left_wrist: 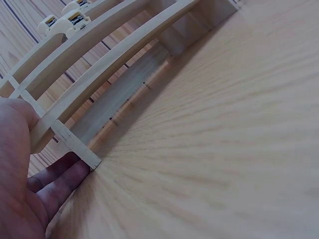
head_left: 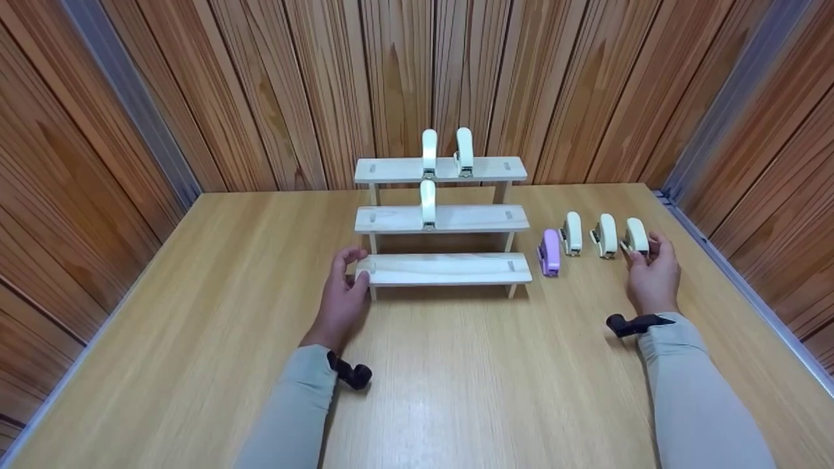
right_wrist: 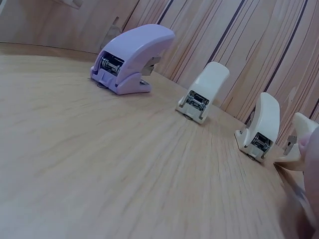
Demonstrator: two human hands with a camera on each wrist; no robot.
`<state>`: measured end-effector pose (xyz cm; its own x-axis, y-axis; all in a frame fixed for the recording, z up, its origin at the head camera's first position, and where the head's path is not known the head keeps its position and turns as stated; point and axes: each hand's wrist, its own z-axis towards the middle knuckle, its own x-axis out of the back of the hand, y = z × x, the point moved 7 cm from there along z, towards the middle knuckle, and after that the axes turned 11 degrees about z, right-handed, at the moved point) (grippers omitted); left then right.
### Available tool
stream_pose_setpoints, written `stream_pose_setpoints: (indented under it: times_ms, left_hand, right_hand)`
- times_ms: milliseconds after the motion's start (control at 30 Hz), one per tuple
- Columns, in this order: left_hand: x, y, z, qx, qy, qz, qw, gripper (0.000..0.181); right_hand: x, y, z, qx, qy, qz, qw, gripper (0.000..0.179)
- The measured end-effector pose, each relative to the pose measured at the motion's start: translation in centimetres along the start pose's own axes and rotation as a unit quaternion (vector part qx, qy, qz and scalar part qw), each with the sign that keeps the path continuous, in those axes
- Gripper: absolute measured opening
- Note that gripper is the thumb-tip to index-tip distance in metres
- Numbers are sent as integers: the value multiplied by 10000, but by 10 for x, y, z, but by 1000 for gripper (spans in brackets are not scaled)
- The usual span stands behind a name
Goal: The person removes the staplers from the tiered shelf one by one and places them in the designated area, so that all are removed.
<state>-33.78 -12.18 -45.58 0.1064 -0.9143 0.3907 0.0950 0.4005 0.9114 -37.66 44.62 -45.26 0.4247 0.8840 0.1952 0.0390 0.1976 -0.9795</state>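
A three-step wooden display stand stands on the table. My left hand grips the left end of its lowest step, and in the left wrist view its fingers reach round the end leg. At the right, my right hand pinches the rightmost cream hole punch between thumb and fingers. Left of it stand two more cream hole punches and a purple hole punch. In the right wrist view, the held hole punch is partly hidden by the hand.
Two pale hole punches stand on the top step, and one pale hole punch on the middle step. Wood-panelled walls enclose the table at the back and sides.
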Motion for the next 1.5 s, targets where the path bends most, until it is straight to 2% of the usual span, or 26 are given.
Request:
stream_pose_setpoints:
  times_ms: [167,467,767,1167,1500]
  left_hand:
    - [0,-1,0,46,14,48,10000,44]
    - [1,0,0,55,15,12,10000,39]
    - [0,1,0,-146,57,40,9999,42]
    - [1,-1,0,26,29,-40,10000,44]
    - [0,-1,-1,83,4,-73,9999,43]
  right_hand:
    - [2,4,5,-140,-7,-190,9997,60]
    - [2,1,13,-55,126,-786,9968,60]
    - [3,0,16,-80,429,-1438,9886,59]
    - [0,4,17,-408,281,-1482,9877,59]
    - [0,4,17,-358,314,-1470,9880,61]
